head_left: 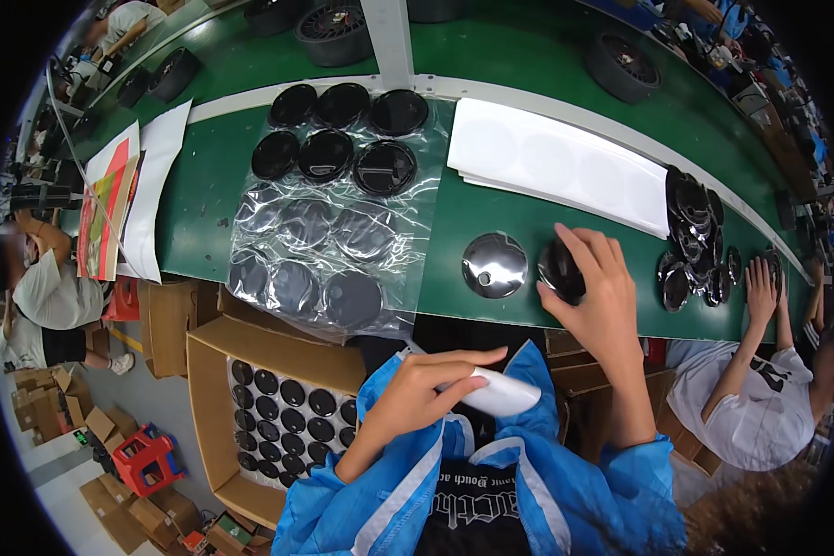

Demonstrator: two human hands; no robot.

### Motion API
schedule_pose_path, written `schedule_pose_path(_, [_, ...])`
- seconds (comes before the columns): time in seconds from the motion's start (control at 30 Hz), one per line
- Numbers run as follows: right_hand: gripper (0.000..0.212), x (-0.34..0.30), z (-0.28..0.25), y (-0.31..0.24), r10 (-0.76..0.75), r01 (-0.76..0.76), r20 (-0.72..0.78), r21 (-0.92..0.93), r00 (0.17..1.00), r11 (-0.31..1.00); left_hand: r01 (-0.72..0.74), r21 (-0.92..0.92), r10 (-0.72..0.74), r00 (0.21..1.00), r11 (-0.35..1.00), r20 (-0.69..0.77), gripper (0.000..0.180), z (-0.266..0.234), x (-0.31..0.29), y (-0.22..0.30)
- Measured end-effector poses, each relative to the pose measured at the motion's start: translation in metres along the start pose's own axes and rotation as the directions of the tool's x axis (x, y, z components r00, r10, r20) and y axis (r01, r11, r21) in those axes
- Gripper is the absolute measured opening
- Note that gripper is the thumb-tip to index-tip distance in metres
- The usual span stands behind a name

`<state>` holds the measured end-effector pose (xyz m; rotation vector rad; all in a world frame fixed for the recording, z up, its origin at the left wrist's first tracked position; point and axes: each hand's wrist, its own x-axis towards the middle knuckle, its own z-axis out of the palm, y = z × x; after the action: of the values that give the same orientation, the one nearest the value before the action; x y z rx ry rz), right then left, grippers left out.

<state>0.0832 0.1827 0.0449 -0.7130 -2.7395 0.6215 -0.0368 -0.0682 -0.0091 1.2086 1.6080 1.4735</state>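
Your right hand (602, 287) is closed around a black disc (560, 270), fingers curled over its top, holding it at the near edge of the green table (510, 222). Just left of it a shiny disc (494, 265) lies flat on the table, apart from your fingers. Your left hand (417, 394) grips a white tube (500, 394) close to your chest, thumb and fingers wrapped round it, its rounded end pointing right.

Farther left on the table a clear plastic sheet (334, 232) carries rows of black discs (343, 139); the far rows lie bare on top, the near ones show dull through the film. A white sheet (556, 157) lies beyond your right hand, and a pile of glossy discs (695, 241) sits at its right end. Below the table edge, to your left, an open carton (204, 371) holds a tray of small black caps (292, 422). At your right another person's hand (760, 287) rests on the table.
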Motion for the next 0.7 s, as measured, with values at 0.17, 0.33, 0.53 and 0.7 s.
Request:
schedule_pose_path(0.17, [0.066, 0.017, 0.031, -0.038, -0.198, 0.2, -0.073, 0.022, 0.978, 0.98, 0.196, -0.051, -0.185, 0.968, 0.979, 0.171, 0.019, -0.003, 0.013, 0.026])
schedule_pose_path(0.33, [0.063, -0.002, 0.018, -0.001, -0.141, 0.135, -0.044, -0.109, 0.989, 0.985, 0.266, -0.05, -0.257, 0.957, 0.963, 0.133, 0.022, -0.039, -0.012, 0.029])
schedule_pose_path(0.53, [0.065, -0.07, -0.043, 0.108, -0.068, 0.018, -0.121, -0.374, 0.99, 0.927, 0.292, -0.169, -0.297, 0.955, 0.941, -0.005, 0.023, -0.064, -0.008, 0.04])
schedule_pose_path(0.7, [0.062, -0.042, -0.046, 0.098, -0.057, -0.01, -0.211, -0.305, 0.976, 0.952, 0.223, -0.084, -0.229, 0.971, 0.971, -0.068, 0.019, -0.077, -0.001, 0.039])
